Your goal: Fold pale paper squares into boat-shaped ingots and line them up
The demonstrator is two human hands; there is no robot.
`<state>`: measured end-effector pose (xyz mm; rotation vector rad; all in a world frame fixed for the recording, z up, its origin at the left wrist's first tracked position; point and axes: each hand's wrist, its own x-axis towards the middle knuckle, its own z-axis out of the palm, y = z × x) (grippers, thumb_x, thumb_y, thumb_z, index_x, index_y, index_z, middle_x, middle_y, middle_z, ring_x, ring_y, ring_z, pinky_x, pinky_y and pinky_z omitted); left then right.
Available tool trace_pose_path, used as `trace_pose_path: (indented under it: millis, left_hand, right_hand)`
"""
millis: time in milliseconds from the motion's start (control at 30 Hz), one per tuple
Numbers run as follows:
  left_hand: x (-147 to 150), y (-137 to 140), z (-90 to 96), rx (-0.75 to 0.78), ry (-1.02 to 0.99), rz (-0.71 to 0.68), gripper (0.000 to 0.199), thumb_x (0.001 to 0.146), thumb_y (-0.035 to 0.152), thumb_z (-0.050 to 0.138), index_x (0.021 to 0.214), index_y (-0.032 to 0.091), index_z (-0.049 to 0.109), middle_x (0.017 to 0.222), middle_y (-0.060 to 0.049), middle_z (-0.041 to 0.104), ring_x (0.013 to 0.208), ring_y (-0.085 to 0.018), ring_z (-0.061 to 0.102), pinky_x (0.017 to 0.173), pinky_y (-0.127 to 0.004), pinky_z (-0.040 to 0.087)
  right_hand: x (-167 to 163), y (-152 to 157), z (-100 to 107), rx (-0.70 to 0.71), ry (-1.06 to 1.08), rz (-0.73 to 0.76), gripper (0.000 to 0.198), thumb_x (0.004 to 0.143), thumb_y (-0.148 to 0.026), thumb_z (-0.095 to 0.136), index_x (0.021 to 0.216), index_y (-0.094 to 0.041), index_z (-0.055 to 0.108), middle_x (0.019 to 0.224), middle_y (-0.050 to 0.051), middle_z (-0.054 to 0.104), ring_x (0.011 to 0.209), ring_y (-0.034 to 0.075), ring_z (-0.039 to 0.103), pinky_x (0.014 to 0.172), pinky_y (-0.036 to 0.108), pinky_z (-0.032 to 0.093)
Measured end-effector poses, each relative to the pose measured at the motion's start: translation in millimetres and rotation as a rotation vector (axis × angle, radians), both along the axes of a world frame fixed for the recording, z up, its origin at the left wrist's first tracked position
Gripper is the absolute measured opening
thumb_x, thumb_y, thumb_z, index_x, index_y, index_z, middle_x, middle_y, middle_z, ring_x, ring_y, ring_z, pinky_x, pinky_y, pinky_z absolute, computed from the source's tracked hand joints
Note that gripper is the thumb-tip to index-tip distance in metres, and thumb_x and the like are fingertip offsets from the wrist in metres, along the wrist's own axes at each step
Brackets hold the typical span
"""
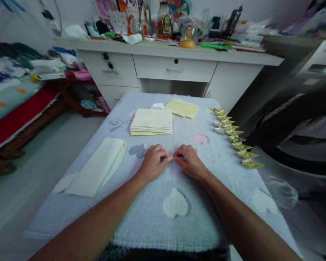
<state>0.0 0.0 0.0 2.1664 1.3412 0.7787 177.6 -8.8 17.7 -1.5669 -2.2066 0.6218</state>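
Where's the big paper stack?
In the head view, the paper stack sits on the table just beyond the left hand, slightly left of centre, beside the flat yellow paper.

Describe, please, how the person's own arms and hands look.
The left hand and right hand are bare, without gloves; I see no ring, watch or bracelet. The left forearm and right forearm show no sleeve. Fine markings are too small to tell.

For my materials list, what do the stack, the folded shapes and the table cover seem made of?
Stack: probably matte paper, given its thin layered edges. Folded shapes: likely yellow paper, finish unclear, by their pointed folds. Table cover: apparently matte cloth, softly wrinkled.
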Motion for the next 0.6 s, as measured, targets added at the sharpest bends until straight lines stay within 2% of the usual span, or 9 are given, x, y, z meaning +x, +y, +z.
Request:
trace_pose_path:
  millis: [333, 600]
  left_hand:
    - [-0.5, -4.7, 6.6, -0.013, 0.03, -0.003, 0.009, 0.081, 0.022, 0.063, 0.072, 0.02, 0.066, 0.083, -0.002, 0.059, 0.089, -0.019, 0.054, 0.081, -0.033, 0.04]
    - [-8.5, -9.5, 5.2, 0.116, 0.125, -0.043, 0.005, 0.078, 0.017, 0.066, 0.074, 0.02, 0.066, 0.082, -0.002, 0.059, 0.087, -0.02, 0.052, 0.082, -0.035, 0.039]
  right_hand:
    - [1.1, -2.5, -6.7, 0.047, 0.051, 0.031, 0.004, 0.084, -0.022, 0.064, 0.084, -0.02, 0.067, 0.087, 0.003, 0.061, 0.089, 0.019, 0.048, 0.08, 0.033, 0.029]
    - [1.1, -4.6, -8.7, 0.069, 0.032, 0.049, 0.007, 0.081, -0.016, 0.067, 0.083, -0.022, 0.069, 0.088, 0.003, 0.062, 0.091, 0.02, 0.046, 0.082, 0.035, 0.028]
